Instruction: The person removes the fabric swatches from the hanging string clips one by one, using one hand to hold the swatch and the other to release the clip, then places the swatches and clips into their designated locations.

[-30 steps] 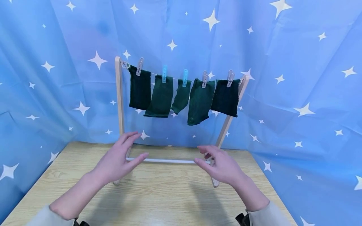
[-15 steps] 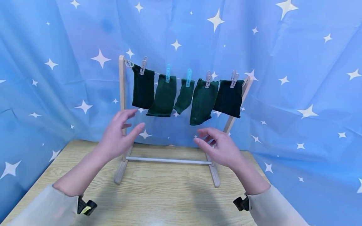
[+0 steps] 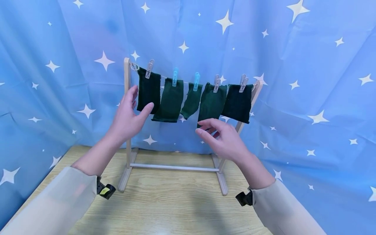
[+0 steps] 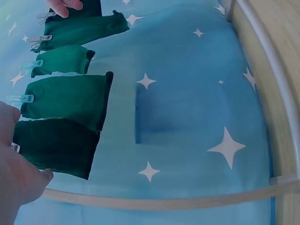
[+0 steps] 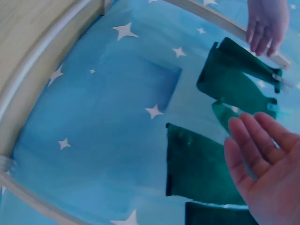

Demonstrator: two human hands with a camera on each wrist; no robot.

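Several green cloths hang from a string, each held by a clothespin. My left hand [image 3: 127, 114], fingers and thumb spread apart, is raised beside the leftmost dark green cloth [image 3: 149, 91]; whether it touches the cloth I cannot tell. Grey clothespins, such as the left one [image 3: 149, 69], and light-blue clothespins, such as this one [image 3: 175, 77], sit along the line. Holding nothing, my right hand [image 3: 224, 138] has its fingers loosely bent in front of the lower end of the fourth cloth [image 3: 212, 101]. The right wrist view shows its palm [image 5: 276, 183] facing up.
A wooden rack with a left post [image 3: 127, 75], a right post [image 3: 255, 94] and a low white crossbar [image 3: 176, 167] stands on the wood-grain table [image 3: 164, 209]. Behind it hangs a blue curtain [image 3: 293, 130] with white stars.
Both hands have risen from near the crossbar toward the hanging cloths, the left one higher. The view has shifted slightly. The cloths and clothespins look unchanged.
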